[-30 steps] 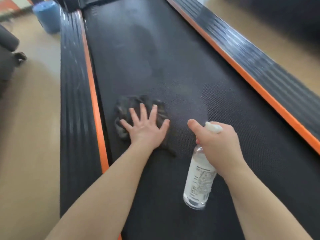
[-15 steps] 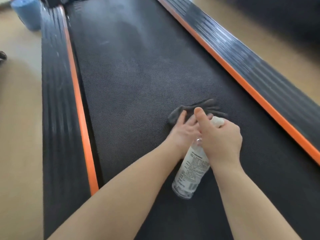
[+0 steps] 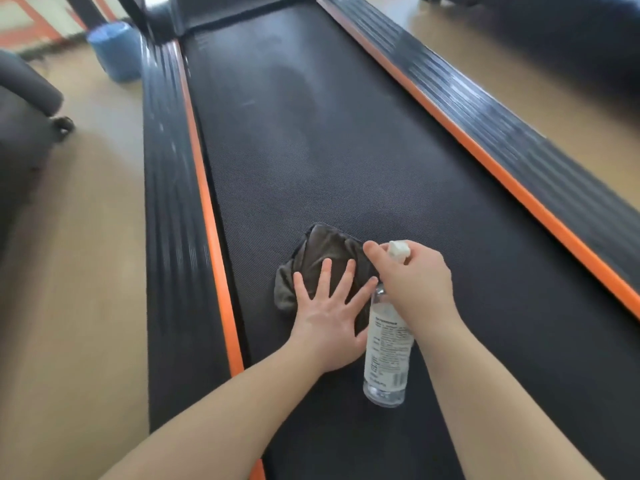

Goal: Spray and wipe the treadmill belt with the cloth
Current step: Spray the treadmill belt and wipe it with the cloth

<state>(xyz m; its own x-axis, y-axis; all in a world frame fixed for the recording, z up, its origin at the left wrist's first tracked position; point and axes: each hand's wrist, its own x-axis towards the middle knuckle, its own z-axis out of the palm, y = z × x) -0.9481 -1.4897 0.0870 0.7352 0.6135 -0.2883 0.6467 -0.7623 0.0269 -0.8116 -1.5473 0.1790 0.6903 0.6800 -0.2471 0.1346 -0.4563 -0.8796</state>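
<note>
The black ribbed treadmill belt (image 3: 346, 150) runs away from me between two side rails. A crumpled dark grey cloth (image 3: 325, 251) lies on the belt left of centre. My left hand (image 3: 329, 313) presses flat on the cloth with its fingers spread. Right beside it, my right hand (image 3: 415, 282) grips the neck of a clear spray bottle (image 3: 386, 358) with a white nozzle, the index finger stretched over the top. The bottle hangs just above the belt, its base toward me.
Black side rails with orange edge strips flank the belt, left (image 3: 173, 220) and right (image 3: 502, 140). A blue cylinder (image 3: 116, 51) stands on the tan floor at far left. A dark wheeled object (image 3: 31, 109) sits at the left edge.
My left hand swept the cloth from the belt's left side to the centre-right, then back leftward. My right hand with the bottle stayed near the middle of the belt.
</note>
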